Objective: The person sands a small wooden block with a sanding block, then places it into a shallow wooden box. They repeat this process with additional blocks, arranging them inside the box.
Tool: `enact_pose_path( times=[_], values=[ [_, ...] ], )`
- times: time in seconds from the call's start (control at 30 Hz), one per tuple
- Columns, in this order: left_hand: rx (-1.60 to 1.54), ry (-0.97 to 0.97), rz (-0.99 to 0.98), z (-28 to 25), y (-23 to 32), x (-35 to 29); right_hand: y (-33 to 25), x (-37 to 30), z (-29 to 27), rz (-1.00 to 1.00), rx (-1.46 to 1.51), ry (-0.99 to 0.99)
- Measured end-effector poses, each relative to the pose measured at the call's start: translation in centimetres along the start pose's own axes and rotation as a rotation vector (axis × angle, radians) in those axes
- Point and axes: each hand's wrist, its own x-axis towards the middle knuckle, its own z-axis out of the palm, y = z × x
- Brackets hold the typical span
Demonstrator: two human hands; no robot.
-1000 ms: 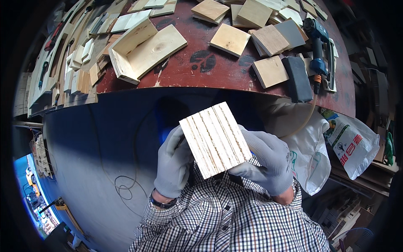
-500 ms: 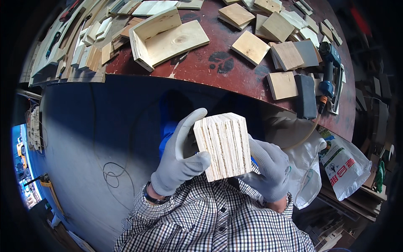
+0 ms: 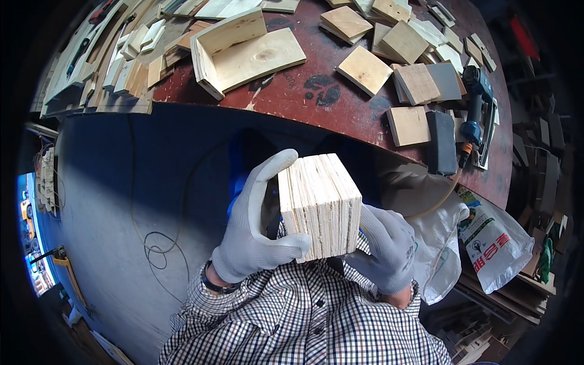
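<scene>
In front of my chest I hold a stack of plywood squares [image 3: 321,210], pressed together like a block with the layered edges facing up and toward me. My left hand [image 3: 250,234], in a pale grey work glove, grips its left side, the thumb and a finger at opposite corners. My right hand [image 3: 387,248], gloved alike, is wrapped round the right and lower side; some of its fingers are hidden behind the wood. Similar loose plywood squares [image 3: 364,70] lie on the dark red table [image 3: 286,109] beyond.
An L-shaped plywood assembly [image 3: 255,58] sits near the table's front edge. Wood strips [image 3: 125,79] crowd the left. A blue air nailer [image 3: 476,103] with a hose lies at the right, beside a dark block [image 3: 441,143]. White sacks [image 3: 496,240] hang below; a cable [image 3: 159,249] loops on the floor.
The stack has tilted in my hands, so more of its upper side shows. My hands stay around it, with the left thumb shifted slightly.
</scene>
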Motion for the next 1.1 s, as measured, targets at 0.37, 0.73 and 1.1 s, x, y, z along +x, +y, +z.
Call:
enact_pose_path(
  times=[0.37, 0.73, 1.1],
  values=[
    [0.160, -0.087, 0.204, -0.9, -0.7, 0.1, -0.1, -0.1, 0.1, 0.018, -0.045, -0.038],
    [0.351, -0.105, 0.293, -0.6, 0.5, 0.1, 0.0, 0.3, 0.8, 0.011, -0.115, 0.039],
    [0.349, -0.035, 0.365, 0.8, 0.7, 0.0, 0.5, 0.3, 1.4, 0.007, -0.100, 0.080]
  ],
)
